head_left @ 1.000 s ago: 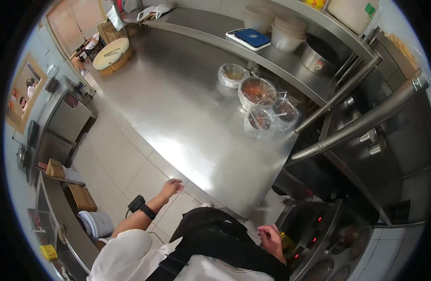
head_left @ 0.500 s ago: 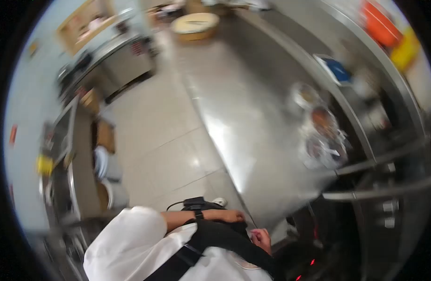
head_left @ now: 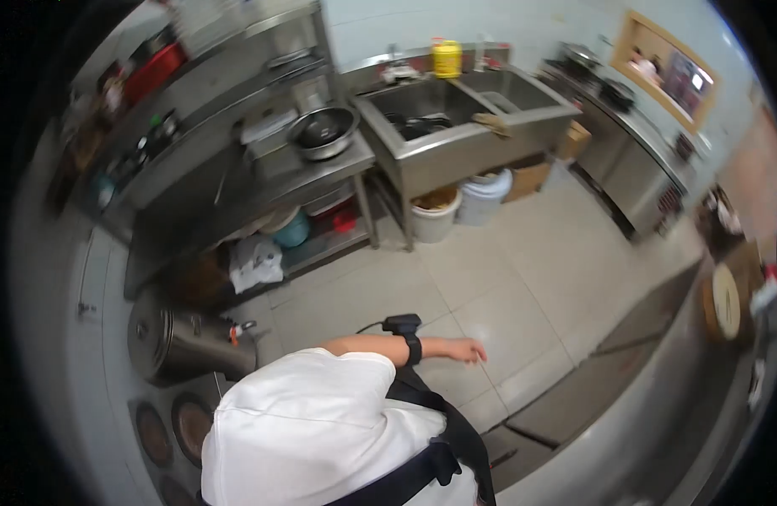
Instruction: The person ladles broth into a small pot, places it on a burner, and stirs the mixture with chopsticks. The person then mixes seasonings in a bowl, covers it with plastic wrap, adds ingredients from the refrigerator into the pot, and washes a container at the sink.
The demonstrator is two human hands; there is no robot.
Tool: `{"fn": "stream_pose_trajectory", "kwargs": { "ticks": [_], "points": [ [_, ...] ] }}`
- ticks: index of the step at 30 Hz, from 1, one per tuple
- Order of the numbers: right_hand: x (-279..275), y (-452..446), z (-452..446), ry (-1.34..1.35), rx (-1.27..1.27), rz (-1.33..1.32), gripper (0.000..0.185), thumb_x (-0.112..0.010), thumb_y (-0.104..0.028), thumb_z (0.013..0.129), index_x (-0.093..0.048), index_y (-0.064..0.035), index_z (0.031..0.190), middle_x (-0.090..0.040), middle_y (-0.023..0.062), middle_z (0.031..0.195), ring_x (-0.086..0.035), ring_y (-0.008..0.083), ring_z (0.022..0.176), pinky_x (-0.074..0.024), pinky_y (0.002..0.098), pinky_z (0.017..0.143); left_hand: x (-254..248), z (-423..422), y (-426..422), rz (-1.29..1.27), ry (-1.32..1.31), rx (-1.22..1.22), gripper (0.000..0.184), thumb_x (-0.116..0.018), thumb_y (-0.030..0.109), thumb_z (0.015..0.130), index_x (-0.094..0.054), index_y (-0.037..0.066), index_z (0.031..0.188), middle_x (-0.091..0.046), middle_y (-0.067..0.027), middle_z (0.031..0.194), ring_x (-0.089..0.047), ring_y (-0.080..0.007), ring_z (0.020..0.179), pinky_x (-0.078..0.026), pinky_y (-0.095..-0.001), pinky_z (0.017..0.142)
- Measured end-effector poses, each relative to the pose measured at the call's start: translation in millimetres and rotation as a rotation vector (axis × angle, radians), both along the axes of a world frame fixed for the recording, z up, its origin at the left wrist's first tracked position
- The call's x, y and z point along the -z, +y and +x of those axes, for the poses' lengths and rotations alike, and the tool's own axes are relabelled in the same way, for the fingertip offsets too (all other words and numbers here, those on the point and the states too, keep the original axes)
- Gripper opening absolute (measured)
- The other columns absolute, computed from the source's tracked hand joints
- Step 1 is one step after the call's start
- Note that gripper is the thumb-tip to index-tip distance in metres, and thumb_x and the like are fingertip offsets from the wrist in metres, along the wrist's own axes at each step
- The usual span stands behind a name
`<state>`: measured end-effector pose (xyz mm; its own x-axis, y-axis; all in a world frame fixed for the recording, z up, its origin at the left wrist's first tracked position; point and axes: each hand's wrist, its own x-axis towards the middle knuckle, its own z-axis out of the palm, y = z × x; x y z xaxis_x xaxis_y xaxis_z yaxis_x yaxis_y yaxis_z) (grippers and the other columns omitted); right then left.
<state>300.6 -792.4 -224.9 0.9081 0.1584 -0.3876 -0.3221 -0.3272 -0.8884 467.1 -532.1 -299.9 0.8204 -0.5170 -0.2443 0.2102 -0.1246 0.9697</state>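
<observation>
The thing nearest to the L hand [head_left: 466, 350] is the steel counter [head_left: 650, 422], at approx. 4 o'clock from it; the two look apart. I judge this counter very heavy & stiff, prob. not for lifting. Its smooth metal may be slippery if wet or greasy; the best hold is prob. the near edge.

The L hand is over the tiled floor [head_left: 532, 278], w/ fingers half-bent & rather narrow; I see nothing held in it. On its wrist sits a black device [head_left: 401, 324] w/ a cable. The R hand is out of view, so its state I cannot tell.

Further out, at 3 o'clock, a round board [head_left: 726, 301] is by the counter's far end. Around 12 o'clock are a white bucket [head_left: 435, 223] &, just beside it, a 2nd bucket [head_left: 484, 202], both on the floor; behind them the double sink [head_left: 473, 162] w/ a yellow bottle [head_left: 447, 61] at the back. At 11 o'clock a metal bowl [head_left: 325, 152] rests on a steel stand; at 9 o'clock, a steel urn w/ tap [head_left: 194, 346].
</observation>
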Motion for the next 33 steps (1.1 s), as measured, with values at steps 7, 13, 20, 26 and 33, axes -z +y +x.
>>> {"fn": "stream_pose_trajectory", "kwargs": {
  "ticks": [7, 13, 20, 26, 33],
  "points": [
    [33, 179, 85, 0.081, -0.273, -0.029, 0.014, -0.050, -0.007, 0.079, -0.054, -0.0012, 0.091, -0.053, 0.0082, 0.087, -0.051, 0.0148, 0.078, -0.0406, 0.0258, 0.072, 40, -11, 369, 0.396, -0.397, -1.339, 0.018, -0.048, -0.001, 0.071, -0.061, 0.003, 0.082, -0.061, -0.0093, 0.080, -0.058, -0.0197, 0.078, -0.045, -0.0293, 0.070],
    [69, 331, 132, 0.250, -0.298, -0.110, 0.016, -0.050, -0.010, 0.080, -0.055, -0.0022, 0.093, -0.053, 0.0084, 0.088, -0.051, 0.0157, 0.081, -0.0402, 0.0269, 0.075, 87, -67, 686, 1.019, -0.235, -1.881, 0.026, -0.055, 0.006, 0.072, -0.050, 0.005, 0.097, -0.050, -0.0138, 0.095, -0.046, -0.0294, 0.097, -0.040, -0.0374, 0.080],
    [62, 392, 162, 0.463, -0.145, -0.205, 0.018, -0.049, -0.013, 0.081, -0.055, -0.0035, 0.095, -0.054, 0.0088, 0.090, -0.050, 0.0166, 0.084, -0.0398, 0.0281, 0.079, 92, -59, 839, 1.227, 0.517, -1.940, 0.046, -0.064, 0.027, 0.072, -0.042, 0.001, 0.103, -0.039, -0.0136, 0.109, -0.041, -0.0314, 0.102, -0.040, -0.0402, 0.083],
    [78, 381, 170, 0.825, 0.305, -0.140, 0.021, -0.051, -0.011, 0.080, -0.055, -0.0043, 0.099, -0.055, 0.0103, 0.092, -0.049, 0.0167, 0.090, -0.0386, 0.0286, 0.083, 190, -52, 920, 1.281, 0.727, -1.887, 0.026, -0.046, 0.024, 0.081, -0.052, 0.003, 0.095, -0.055, -0.0137, 0.087, -0.056, -0.0312, 0.084, -0.046, -0.0420, 0.070],
    [44, 493, 183, 0.189, -0.647, -0.425, 0.036, -0.059, -0.015, 0.074, -0.050, -0.0073, 0.108, -0.053, 0.0138, 0.100, -0.050, 0.0224, 0.095, -0.0383, 0.0322, 0.085, 87, -96, 725, 0.280, 0.280, -1.277, 0.035, -0.036, 0.028, 0.086, -0.051, 0.003, 0.067, -0.052, -0.0081, 0.061, -0.050, -0.0184, 0.059, -0.041, -0.0331, 0.056]
  ]
}}
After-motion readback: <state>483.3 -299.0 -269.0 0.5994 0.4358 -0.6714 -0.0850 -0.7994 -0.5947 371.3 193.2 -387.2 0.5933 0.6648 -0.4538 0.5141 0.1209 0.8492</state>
